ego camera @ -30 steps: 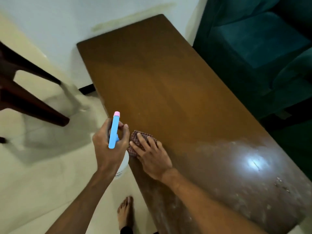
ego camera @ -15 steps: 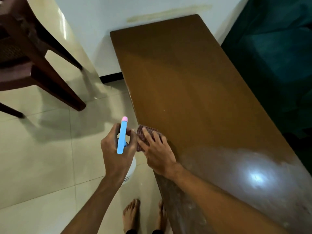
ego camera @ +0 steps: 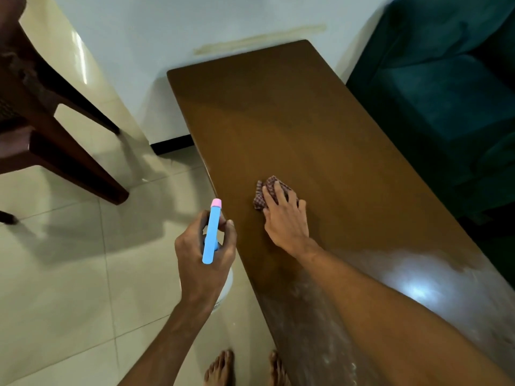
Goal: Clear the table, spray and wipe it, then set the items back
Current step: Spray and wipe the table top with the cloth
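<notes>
Head view: left hand [ego camera: 204,263] grips the spray bottle [ego camera: 212,229] (contents hidden) just off the table [ego camera: 306,112]; right hand [ego camera: 287,218], fingers straight, presses the cloth [ego camera: 269,185] onto the tabletop near its left edge.

So the right hand [ego camera: 285,221] presses a checked cloth [ego camera: 268,187] flat on the brown table [ego camera: 306,121] near its left edge, the left hand [ego camera: 204,263] grips a blue spray bottle [ego camera: 211,232] just off that edge, wooden chair [ego camera: 55,151] further left of the table, green sofa [ego camera: 446,107] on its right.
</notes>
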Available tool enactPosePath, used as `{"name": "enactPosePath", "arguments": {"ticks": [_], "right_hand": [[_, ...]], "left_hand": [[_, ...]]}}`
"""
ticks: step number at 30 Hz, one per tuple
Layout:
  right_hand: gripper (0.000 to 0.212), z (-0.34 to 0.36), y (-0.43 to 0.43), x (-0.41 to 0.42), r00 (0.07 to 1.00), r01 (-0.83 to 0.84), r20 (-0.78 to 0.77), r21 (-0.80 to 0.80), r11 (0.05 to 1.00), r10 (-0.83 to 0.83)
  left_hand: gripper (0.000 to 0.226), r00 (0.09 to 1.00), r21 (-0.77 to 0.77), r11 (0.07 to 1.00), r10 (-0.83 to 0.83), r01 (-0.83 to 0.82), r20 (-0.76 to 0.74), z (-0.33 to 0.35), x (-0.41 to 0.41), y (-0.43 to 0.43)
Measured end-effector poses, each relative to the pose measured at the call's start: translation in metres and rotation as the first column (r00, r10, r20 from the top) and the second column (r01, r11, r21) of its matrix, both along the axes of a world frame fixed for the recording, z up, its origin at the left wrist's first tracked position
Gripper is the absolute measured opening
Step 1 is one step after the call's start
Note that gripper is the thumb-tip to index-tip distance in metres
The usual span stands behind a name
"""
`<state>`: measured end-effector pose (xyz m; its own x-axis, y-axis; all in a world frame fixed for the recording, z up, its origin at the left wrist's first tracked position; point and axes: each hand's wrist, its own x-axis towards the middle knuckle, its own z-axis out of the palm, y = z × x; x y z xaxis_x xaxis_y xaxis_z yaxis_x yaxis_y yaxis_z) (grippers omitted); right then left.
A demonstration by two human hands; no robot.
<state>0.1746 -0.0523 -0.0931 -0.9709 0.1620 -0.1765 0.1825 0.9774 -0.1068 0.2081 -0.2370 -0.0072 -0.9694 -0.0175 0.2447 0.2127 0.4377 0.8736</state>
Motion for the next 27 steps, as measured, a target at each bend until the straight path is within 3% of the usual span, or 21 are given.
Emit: {"name": "enactPosePath", "arguments": {"ticks": [6, 12, 15, 17, 21, 23, 27], "right_hand": [[0.057, -0.001, -0.002, 0.021, 0.967, -0.255, 0.029, 0.031, 0.966, 0.255], [0.057, 0.002, -0.01, 0.004, 0.999, 0.018, 0.048, 0.068, 0.997, -0.022], [0.064, -0.003, -0.032, 0.036, 0.967, -0.246, 0.079, 0.017, 0.969, 0.244], [0.065, -0.002, -0.023, 0.047, 0.955, -0.281, 0.092, -0.017, 0.96, 0.281], [0.055, 0.004, -0.012, 0.012, 0.998, 0.002, 0.063, 0.056, 0.998, -0.006], [0.054, 0.009, -0.019, 0.005, 0.997, 0.045, 0.067, 0.029, 0.999, -0.047], [0.06, 0.015, -0.018, 0.041, 0.971, -0.208, 0.129, 0.03, 0.978, 0.202]], "left_hand": [[0.016, 0.999, 0.002, 0.999, 0.037, -0.037, 0.039, -0.011, -0.012, -0.017], [0.013, 0.998, 0.021, 1.0, 0.009, -0.01, 0.064, -0.009, -0.031, -0.024], [0.012, 0.998, 0.033, 0.999, 0.004, -0.006, 0.066, -0.006, -0.039, -0.022], [0.013, 0.997, 0.039, 0.999, -0.003, 0.0, 0.073, -0.004, -0.04, -0.02], [0.014, 0.998, 0.04, 0.999, -0.019, 0.017, 0.059, -0.001, -0.043, -0.022], [0.014, 0.998, 0.033, 0.999, -0.023, 0.022, 0.052, -0.003, -0.044, -0.022], [0.016, 0.997, 0.026, 0.999, -0.028, 0.026, 0.071, -0.003, -0.04, -0.02]]}}
